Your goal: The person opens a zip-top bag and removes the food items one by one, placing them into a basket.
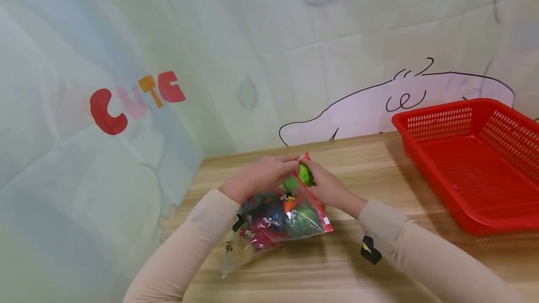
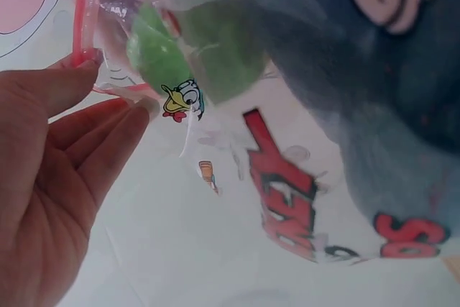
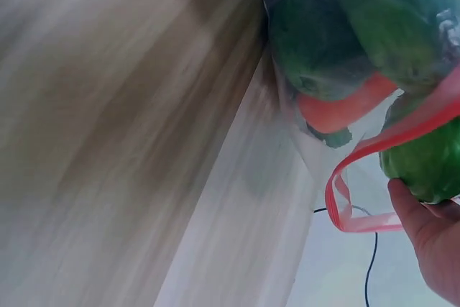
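Observation:
A clear zip bag (image 1: 269, 228) with a red edge and cartoon prints stands on the wooden table, holding several coloured items, among them green and red ones and an orange one. My left hand (image 1: 269, 172) pinches the bag's red rim (image 2: 86, 19) between thumb and fingers. At the bag's mouth my right hand (image 1: 330, 188) grips a round green item (image 1: 305, 175). In the right wrist view, fingertips touch that green item (image 3: 424, 156) beside the red rim; part of the hand lies out of that view.
A red plastic basket (image 1: 459, 195) with slotted sides stands on the table at the right. Behind the wooden table (image 1: 362, 153) hangs a pale printed cloth (image 1: 252, 36), with coloured letters at the left.

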Demonstrator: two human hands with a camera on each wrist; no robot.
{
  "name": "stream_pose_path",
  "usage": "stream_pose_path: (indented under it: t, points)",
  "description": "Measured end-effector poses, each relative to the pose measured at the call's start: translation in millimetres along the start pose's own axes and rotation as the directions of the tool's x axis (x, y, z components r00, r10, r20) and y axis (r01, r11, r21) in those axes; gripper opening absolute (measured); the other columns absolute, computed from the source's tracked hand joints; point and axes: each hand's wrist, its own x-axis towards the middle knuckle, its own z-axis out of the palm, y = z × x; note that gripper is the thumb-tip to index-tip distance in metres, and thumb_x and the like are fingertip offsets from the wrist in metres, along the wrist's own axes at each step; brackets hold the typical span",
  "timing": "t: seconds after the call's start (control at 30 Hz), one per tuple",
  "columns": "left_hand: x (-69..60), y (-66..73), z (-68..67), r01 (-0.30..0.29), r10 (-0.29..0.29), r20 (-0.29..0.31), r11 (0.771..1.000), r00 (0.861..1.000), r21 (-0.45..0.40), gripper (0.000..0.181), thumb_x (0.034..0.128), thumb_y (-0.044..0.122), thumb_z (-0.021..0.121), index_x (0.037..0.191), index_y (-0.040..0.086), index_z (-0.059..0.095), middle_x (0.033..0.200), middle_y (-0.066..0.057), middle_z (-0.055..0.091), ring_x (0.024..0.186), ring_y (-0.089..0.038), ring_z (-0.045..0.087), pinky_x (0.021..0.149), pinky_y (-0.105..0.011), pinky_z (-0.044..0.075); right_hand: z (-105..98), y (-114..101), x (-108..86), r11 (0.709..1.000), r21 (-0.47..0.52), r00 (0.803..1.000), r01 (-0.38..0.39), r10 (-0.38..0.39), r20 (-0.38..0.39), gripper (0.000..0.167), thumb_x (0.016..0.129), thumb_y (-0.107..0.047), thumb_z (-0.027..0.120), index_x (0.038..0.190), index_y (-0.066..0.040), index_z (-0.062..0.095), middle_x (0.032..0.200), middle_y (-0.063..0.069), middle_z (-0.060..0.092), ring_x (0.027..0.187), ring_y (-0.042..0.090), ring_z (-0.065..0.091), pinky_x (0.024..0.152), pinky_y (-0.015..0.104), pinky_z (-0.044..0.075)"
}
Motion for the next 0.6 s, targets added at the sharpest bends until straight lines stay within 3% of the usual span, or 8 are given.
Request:
stream_pose_path:
  t: [0.17,0.37,0.6]
  points:
    - [3.7,0.9,2.9,-0.017,0.017,-0.018,1.0,1.0,-0.006,0.014,0.0961,0.018,0.048,0.107,0.017,0.058,0.141,-0.007,0.045,0.105,-0.027,0.063,0.093,-0.036,0.049,-15.1,-1.8,-16.8,0.999,-0.027,0.999,-0.022,0.023,0.034,0.071,0.082,-0.024,0.069,0.141,-0.007,0.031,0.134,0.013,0.044,0.115,0.026,0.05,0.097,0.045,0.045]
    - [6.5,2.4,6.4,-0.019,0.019,-0.021,1.0,1.0,-0.012,0.011,0.0967,0.019,0.047,0.099,0.017,0.057,0.139,-0.007,0.047,0.091,-0.023,0.066,0.084,-0.032,0.053,-38.8,-2.5,-32.7,0.993,-0.115,0.996,-0.034,0.043,0.077,0.071,0.081,-0.022,0.07,0.136,-0.001,0.031,0.127,0.013,0.047,0.109,0.024,0.051,0.092,0.041,0.049]
    - [5.3,1.8,8.1,-0.011,0.011,-0.033,1.0,0.999,0.003,0.01,0.0959,0.016,0.048,0.097,0.016,0.057,0.132,-0.002,0.055,0.096,-0.019,0.065,0.084,-0.03,0.052,-81.0,-9.3,-47.4,0.976,-0.217,0.997,-0.024,0.04,0.069,0.07,0.077,-0.021,0.073,0.132,-0.003,0.035,0.123,0.013,0.051,0.105,0.025,0.051,0.087,0.041,0.052]
